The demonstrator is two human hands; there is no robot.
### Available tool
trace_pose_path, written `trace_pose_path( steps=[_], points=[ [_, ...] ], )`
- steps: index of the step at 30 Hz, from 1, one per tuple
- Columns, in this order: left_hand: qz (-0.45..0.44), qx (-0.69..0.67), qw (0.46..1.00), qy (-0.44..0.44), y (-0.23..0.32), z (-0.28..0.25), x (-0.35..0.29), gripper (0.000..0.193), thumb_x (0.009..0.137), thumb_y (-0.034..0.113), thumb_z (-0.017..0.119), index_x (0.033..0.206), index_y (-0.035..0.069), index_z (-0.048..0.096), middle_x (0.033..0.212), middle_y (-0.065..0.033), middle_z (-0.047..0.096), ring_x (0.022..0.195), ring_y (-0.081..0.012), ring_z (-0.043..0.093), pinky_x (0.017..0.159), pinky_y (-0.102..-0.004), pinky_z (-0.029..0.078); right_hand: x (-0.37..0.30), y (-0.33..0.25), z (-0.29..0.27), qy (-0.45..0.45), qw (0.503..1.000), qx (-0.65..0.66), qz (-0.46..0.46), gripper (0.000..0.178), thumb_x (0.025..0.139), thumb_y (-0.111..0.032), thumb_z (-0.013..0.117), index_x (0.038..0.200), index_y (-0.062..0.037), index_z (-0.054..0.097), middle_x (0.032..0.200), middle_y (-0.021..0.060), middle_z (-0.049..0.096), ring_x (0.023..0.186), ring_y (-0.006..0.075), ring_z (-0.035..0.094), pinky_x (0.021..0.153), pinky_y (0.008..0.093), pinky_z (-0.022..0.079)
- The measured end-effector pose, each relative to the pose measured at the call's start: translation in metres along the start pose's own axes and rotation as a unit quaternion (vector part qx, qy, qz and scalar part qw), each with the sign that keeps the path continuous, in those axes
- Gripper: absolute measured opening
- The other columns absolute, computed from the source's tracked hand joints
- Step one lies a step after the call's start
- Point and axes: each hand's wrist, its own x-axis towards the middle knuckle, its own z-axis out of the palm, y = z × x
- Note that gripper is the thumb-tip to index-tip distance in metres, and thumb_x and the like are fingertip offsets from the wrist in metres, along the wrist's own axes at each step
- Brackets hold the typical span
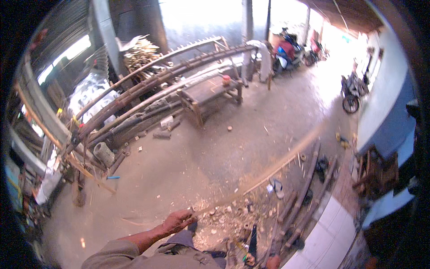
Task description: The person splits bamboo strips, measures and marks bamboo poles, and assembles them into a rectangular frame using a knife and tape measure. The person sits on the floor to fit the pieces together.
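Observation:
My left hand [178,220] is closed around the near end of a long pale bamboo pole [257,172]. The pole slants away to the far right, blurred by motion along its length. Near the lower edge, what looks like my right hand [273,261] shows only in part, beside the poles lying on the floor; its fingers are not distinct. A dark narrow blade [254,237] stands close to it, and I cannot tell whether the hand touches it. Wood chips [219,226] are strewn over the floor below the pole.
Several dark poles [304,186] lie at the right by a white tiled ledge [316,228]. A sandal [278,188] rests near them. A wooden bench [210,92] stands ahead, beside a rack of long poles [148,83]. Motorbikes [286,56] are parked farther back.

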Motion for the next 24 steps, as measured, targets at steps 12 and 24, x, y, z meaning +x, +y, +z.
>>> trace_pose_path(
  steps=[12,24],
  points=[
    [0.088,-0.084,0.991,0.054,-0.055,-0.048,0.114,0.034,0.092,0.043,0.068,0.102,0.011,0.072,0.09,-0.0139,0.068,0.08,-0.0361,0.068,0.071,-0.0433,0.055,0.003,-0.343,0.101,-0.325,0.897,0.225,-0.198,0.044,0.092,-0.034,0.059,0.119,-0.0001,0.06,0.113,0.0254,0.068,0.099,0.0434,0.068,0.084,0.05,0.058],
    [0.047,-0.067,0.988,0.13,-0.131,-0.128,0.178,0.07,0.091,0.068,0.056,0.14,0.019,0.057,0.124,-0.0183,0.063,0.117,-0.0352,0.059,0.1,-0.0462,0.048,0.06,-0.487,0.15,-0.311,0.837,0.427,-0.141,0.048,0.1,-0.042,0.051,0.122,-0.0008,0.057,0.113,0.024,0.068,0.094,0.0406,0.071,0.077,0.048,0.062]
  ],
)
